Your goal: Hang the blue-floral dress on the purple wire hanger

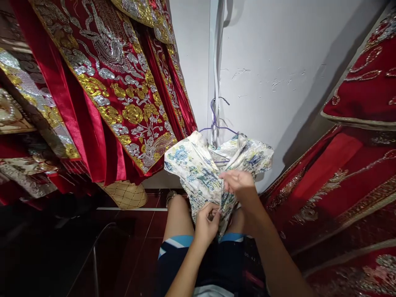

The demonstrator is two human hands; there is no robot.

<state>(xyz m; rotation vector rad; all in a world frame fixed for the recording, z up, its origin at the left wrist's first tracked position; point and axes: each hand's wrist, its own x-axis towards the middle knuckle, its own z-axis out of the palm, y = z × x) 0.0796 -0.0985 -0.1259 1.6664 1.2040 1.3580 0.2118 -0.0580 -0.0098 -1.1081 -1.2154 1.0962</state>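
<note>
White wall [266,53] stands behind the purple hanger [213,119], and from my remote seat I see a red embroidered garment [123,95] left of that hanger and red beaded fabric [355,165] to its right. Below the hanger hangs the floral top [198,175]; my left hand [206,220] pinches its front edge, my right hand [239,181] gripping that edge higher up, nearer the hanger.

Before me, a short-sleeved floral top [207,177], white with blue, green and yellow blooms, hangs from a purple hanger [214,123]. Below the hanger, its V-shaped neckline gapes; lower down, my fingers [210,206] pinch its front.
</note>
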